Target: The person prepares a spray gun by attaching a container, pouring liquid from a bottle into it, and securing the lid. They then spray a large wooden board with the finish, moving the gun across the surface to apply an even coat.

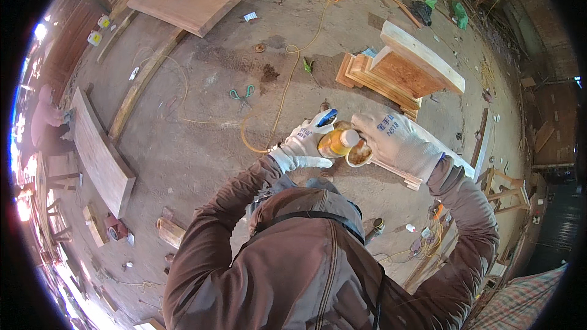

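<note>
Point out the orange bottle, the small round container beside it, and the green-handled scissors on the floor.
orange bottle [334, 143], head view, on its orange body.
small round container [359, 153], head view, on its brown inside.
green-handled scissors [243, 94], head view, where the two handles meet.

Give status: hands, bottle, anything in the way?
Left hand grip shut on yellow bottle, tipped toward small cup. Right hand holds the cup. Wooden strip just below; nothing between hands.
</note>
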